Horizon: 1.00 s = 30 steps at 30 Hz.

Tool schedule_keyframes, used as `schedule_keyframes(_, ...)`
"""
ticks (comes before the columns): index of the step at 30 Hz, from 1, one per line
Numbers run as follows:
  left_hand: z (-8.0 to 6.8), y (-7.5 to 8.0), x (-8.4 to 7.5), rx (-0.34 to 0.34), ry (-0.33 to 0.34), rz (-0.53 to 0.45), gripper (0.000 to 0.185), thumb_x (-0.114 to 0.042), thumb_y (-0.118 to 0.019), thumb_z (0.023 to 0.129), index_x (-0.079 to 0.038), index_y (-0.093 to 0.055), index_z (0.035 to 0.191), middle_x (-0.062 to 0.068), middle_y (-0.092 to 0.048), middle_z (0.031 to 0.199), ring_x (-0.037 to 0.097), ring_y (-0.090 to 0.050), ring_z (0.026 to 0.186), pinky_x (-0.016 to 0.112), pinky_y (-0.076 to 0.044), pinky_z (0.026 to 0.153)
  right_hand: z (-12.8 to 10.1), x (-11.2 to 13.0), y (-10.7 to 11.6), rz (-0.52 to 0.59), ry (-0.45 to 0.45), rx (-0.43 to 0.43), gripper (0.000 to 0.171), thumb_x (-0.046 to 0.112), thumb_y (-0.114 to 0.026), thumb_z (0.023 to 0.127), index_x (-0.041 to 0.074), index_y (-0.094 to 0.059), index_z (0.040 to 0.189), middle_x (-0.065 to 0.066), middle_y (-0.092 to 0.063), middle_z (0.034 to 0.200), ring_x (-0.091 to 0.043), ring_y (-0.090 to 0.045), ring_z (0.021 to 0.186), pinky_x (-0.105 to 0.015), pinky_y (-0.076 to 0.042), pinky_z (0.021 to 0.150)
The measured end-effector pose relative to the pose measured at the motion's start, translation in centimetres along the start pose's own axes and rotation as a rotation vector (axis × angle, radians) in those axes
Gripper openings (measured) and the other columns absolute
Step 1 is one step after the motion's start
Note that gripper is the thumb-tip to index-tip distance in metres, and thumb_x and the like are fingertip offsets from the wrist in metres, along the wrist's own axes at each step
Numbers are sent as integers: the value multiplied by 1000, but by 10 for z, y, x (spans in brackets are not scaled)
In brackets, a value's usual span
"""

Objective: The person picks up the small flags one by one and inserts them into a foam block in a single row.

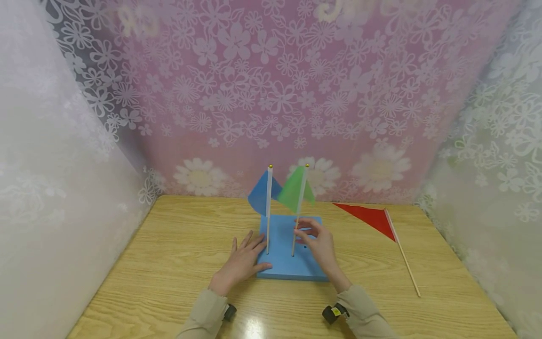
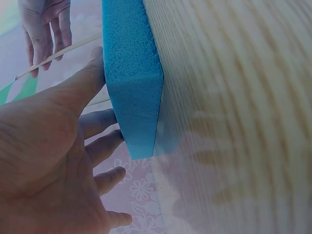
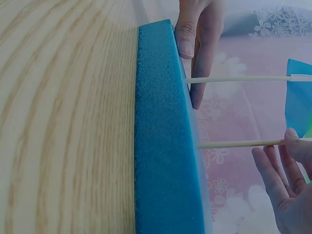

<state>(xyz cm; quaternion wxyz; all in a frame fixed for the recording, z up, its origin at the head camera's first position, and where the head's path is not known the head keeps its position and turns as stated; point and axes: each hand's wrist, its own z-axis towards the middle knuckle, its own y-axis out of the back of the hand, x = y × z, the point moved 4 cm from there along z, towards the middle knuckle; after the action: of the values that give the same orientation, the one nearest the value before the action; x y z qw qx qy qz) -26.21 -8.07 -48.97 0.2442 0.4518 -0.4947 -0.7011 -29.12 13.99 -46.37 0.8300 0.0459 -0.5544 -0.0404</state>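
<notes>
A blue foam block (image 1: 292,263) lies on the wooden table (image 1: 169,249) with two small flags standing in it. The blue flag (image 1: 260,194) stands on the left and the green flag (image 1: 294,190) on the right. My left hand (image 1: 241,263) lies flat with straight fingers, pressing the block's front left corner (image 2: 139,97); its thumb (image 2: 78,83) rests on the foam. My right hand (image 1: 304,230) pinches the green flag's thin wooden stick (image 3: 234,144) a little above the block. The blue flag's stick (image 3: 234,78) is free.
A red flag (image 1: 372,219) on a long stick lies flat on the table to the right of the block. A pink floral backdrop (image 1: 271,94) closes the back, and white lace curtains (image 1: 51,188) hang along both sides.
</notes>
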Motion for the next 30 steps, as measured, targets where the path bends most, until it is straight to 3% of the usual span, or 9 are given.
schedule_keyframes(6, 1, 0, -1, 3, 0, 5, 71, -46, -67, 95, -7, -48, 152, 13, -38, 161, 44, -20, 152, 78, -14, 111, 0, -1, 2, -5, 7, 7, 31, 2, -76, 90, -5, -69, 119, -28, -69, 110, -14, -72, 87, -36, -63, 71)
schedule_keyframes(16, 1, -1, -1, 2, -7, -1, 71, -46, -67, 95, -7, -49, 151, 14, -38, 161, 44, -20, 152, 79, -13, 111, 4, 6, 16, -13, -41, -23, 30, 2, -75, 91, -3, -69, 120, -24, -70, 109, -32, -73, 90, -36, -63, 72)
schedule_keyframes(19, 1, -1, -1, -1, -12, -1, 70, -45, -67, 95, -7, -49, 151, 14, -37, 161, 44, -20, 152, 79, -13, 111, 7, 8, 29, -15, -29, -52, 31, 1, -74, 92, -5, -68, 121, -26, -70, 110, -34, -72, 89, -33, -62, 71)
schedule_keyframes(24, 0, -1, -1, -3, -18, -4, 70, -45, -67, 96, -6, -48, 151, 14, -37, 161, 44, -20, 152, 79, -13, 111, 9, 10, 60, -50, -6, -95, 32, 5, -71, 95, -5, -66, 125, -26, -68, 113, -20, -74, 88, -27, -61, 74)
schedule_keyframes(30, -1, -1, 0, -3, -16, -6, 70, -44, -67, 96, -7, -48, 152, 14, -38, 161, 45, -20, 152, 79, -12, 111, 6, 15, 106, -59, 46, -173, 32, 2, -69, 96, -8, -64, 126, -7, -73, 109, -9, -72, 85, -26, -60, 74)
